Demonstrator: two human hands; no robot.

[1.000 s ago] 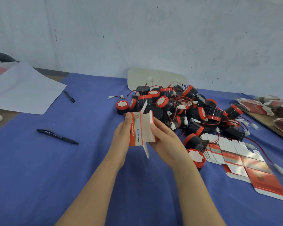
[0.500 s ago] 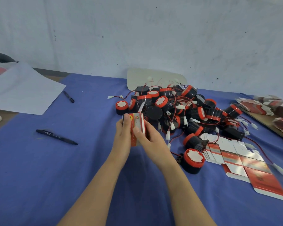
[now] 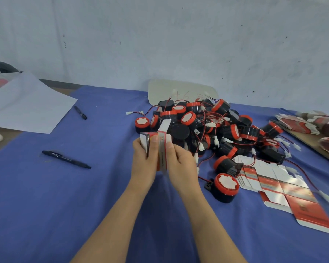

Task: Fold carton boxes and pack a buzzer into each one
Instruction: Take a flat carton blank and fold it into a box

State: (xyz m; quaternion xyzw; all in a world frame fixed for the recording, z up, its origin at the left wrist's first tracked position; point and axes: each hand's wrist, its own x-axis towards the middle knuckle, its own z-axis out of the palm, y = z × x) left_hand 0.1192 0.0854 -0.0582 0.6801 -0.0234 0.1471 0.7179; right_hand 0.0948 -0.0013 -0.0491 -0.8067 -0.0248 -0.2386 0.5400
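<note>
Both hands hold one small red-and-white carton box above the blue cloth, just in front of the buzzer pile. My left hand grips its left side with the thumb across the front. My right hand grips its right side. A white flap of the box sticks up at the top. The pile of black buzzers with red rims and red-black wires lies behind and to the right. One buzzer sits apart, nearest to me. Flat unfolded cartons lie fanned out at the right.
Two black pens lie on the blue cloth at the left, near a white paper sheet. A pale board leans on the wall behind the pile. More carton stacks lie on a wooden board at far right.
The carton went from spread open between my hands to pressed together, then partly opened into a box shape with a flap sticking up. Both hands stayed in about the same place.
</note>
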